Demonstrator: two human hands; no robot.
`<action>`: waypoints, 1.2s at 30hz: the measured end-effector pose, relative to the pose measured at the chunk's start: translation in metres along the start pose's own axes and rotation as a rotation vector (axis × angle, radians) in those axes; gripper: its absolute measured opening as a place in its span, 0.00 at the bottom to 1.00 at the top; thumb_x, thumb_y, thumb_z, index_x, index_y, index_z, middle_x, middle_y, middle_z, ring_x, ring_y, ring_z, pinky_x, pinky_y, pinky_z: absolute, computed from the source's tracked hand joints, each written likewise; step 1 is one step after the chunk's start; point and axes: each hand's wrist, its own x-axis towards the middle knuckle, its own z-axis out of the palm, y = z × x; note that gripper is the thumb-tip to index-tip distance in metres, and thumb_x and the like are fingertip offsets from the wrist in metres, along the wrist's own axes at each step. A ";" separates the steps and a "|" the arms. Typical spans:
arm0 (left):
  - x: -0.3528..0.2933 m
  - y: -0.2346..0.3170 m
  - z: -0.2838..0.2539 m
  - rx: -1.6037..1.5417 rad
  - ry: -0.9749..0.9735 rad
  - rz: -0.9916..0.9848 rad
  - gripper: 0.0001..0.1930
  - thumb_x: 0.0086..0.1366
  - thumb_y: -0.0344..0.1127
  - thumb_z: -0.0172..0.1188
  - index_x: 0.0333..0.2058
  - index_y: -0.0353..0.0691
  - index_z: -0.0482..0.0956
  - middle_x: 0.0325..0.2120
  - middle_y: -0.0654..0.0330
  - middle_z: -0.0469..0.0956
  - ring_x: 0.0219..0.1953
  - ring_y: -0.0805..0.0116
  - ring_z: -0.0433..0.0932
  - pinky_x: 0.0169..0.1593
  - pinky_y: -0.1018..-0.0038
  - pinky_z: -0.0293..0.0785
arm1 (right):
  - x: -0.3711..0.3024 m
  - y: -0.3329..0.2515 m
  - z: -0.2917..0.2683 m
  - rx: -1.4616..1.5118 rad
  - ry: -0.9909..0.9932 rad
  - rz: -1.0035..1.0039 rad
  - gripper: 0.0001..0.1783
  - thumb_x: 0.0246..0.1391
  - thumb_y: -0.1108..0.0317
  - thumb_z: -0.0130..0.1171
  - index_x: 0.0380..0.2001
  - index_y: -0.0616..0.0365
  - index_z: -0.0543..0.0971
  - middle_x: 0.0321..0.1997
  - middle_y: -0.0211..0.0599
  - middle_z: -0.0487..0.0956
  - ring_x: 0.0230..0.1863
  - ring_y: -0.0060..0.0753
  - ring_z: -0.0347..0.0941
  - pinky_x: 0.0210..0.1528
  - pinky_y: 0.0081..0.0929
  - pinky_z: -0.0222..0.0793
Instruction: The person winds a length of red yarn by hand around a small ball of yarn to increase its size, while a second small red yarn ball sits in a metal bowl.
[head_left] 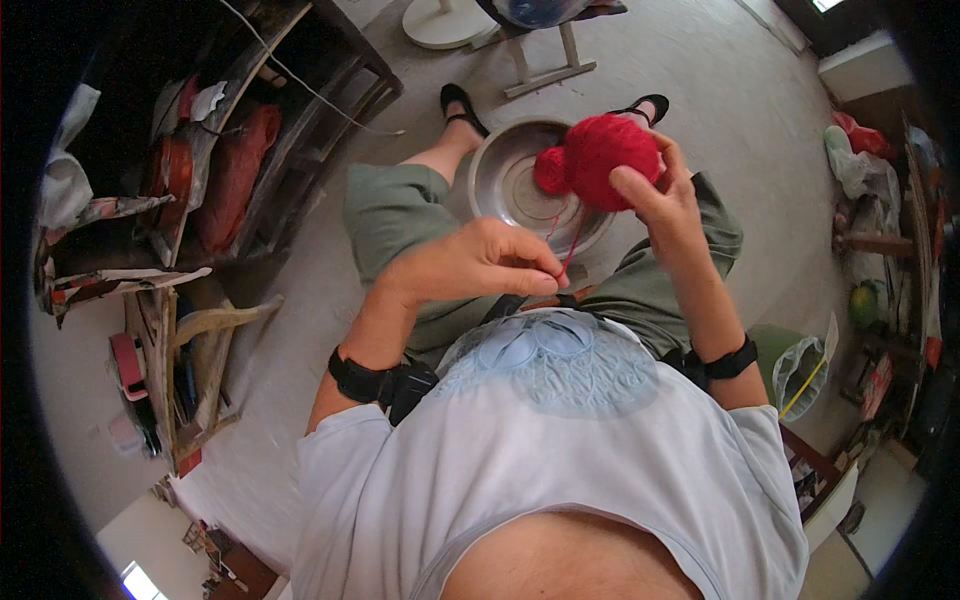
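Observation:
A large red ball of yarn (606, 158) is gripped by my right hand (662, 198), its thumb on the near side and its fingers round the right side. A smaller red yarn ball (550, 171) shows just left of it, over the metal basin (487, 170) between my legs. My left hand (497, 262) is closed in a pinch on a strand of red yarn (574, 242), which runs up to the large ball. Another thin strand hangs near the basin's near side. The large ball hides part of the basin's right side.
On the left stands a dark wooden shelf (290, 150) with bags and cloths. A small wooden stool (548, 75) is ahead, beside a round white base (440, 25). To the right are a lined green bin (797, 372) and a cluttered rack (915, 240).

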 end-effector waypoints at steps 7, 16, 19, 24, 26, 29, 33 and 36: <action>0.016 0.039 -0.030 0.020 0.222 0.198 0.03 0.63 0.27 0.62 0.35 0.33 0.81 0.30 0.65 0.77 0.32 0.80 0.73 0.35 0.81 0.69 | -0.018 0.001 0.008 -0.031 -0.380 0.130 0.38 0.47 0.56 0.73 0.58 0.59 0.69 0.53 0.36 0.74 0.55 0.30 0.71 0.59 0.27 0.66; 0.022 -0.041 -0.028 -0.225 0.365 0.000 0.09 0.65 0.36 0.62 0.39 0.38 0.84 0.28 0.69 0.79 0.30 0.82 0.74 0.36 0.82 0.71 | -0.024 -0.020 -0.013 0.425 -0.465 0.229 0.50 0.46 0.48 0.69 0.65 0.66 0.59 0.61 0.41 0.70 0.62 0.35 0.67 0.63 0.31 0.62; 0.012 -0.051 -0.017 -0.189 0.295 -0.108 0.10 0.67 0.35 0.60 0.41 0.36 0.83 0.29 0.67 0.82 0.31 0.81 0.77 0.34 0.82 0.73 | -0.018 -0.035 -0.007 0.452 -0.302 0.028 0.48 0.49 0.50 0.67 0.64 0.66 0.59 0.61 0.43 0.70 0.62 0.37 0.67 0.64 0.35 0.62; 0.000 -0.035 0.001 -0.244 0.075 -0.220 0.11 0.62 0.30 0.65 0.43 0.35 0.83 0.31 0.63 0.83 0.32 0.79 0.78 0.34 0.82 0.72 | 0.000 -0.025 -0.005 0.467 -0.088 -0.018 0.38 0.53 0.59 0.64 0.61 0.66 0.61 0.59 0.44 0.70 0.60 0.39 0.69 0.61 0.37 0.67; -0.002 -0.017 0.002 -0.145 0.052 -0.111 0.10 0.61 0.29 0.65 0.41 0.34 0.83 0.32 0.63 0.83 0.33 0.79 0.78 0.35 0.82 0.72 | 0.004 -0.009 -0.006 0.120 -0.048 -0.040 0.39 0.50 0.61 0.69 0.60 0.64 0.62 0.55 0.44 0.73 0.56 0.36 0.72 0.58 0.32 0.69; -0.001 0.016 -0.007 0.028 0.051 0.087 0.07 0.61 0.27 0.65 0.38 0.33 0.83 0.33 0.63 0.81 0.34 0.79 0.76 0.36 0.82 0.71 | -0.003 0.004 0.000 -0.140 -0.040 -0.096 0.41 0.44 0.62 0.74 0.59 0.59 0.65 0.50 0.41 0.76 0.52 0.33 0.73 0.56 0.28 0.69; 0.008 0.027 -0.026 -0.060 0.179 0.150 0.02 0.62 0.26 0.63 0.34 0.34 0.82 0.32 0.65 0.78 0.36 0.80 0.75 0.38 0.83 0.70 | -0.015 0.003 0.007 -0.168 -0.287 0.018 0.39 0.45 0.58 0.74 0.59 0.54 0.69 0.53 0.37 0.74 0.55 0.32 0.71 0.58 0.27 0.67; 0.019 0.023 -0.033 -0.083 0.250 0.149 0.04 0.63 0.27 0.62 0.36 0.35 0.82 0.30 0.67 0.78 0.34 0.81 0.75 0.38 0.83 0.70 | -0.021 -0.005 0.009 -0.035 -0.480 0.210 0.39 0.48 0.52 0.71 0.60 0.57 0.69 0.56 0.38 0.73 0.58 0.32 0.70 0.60 0.29 0.65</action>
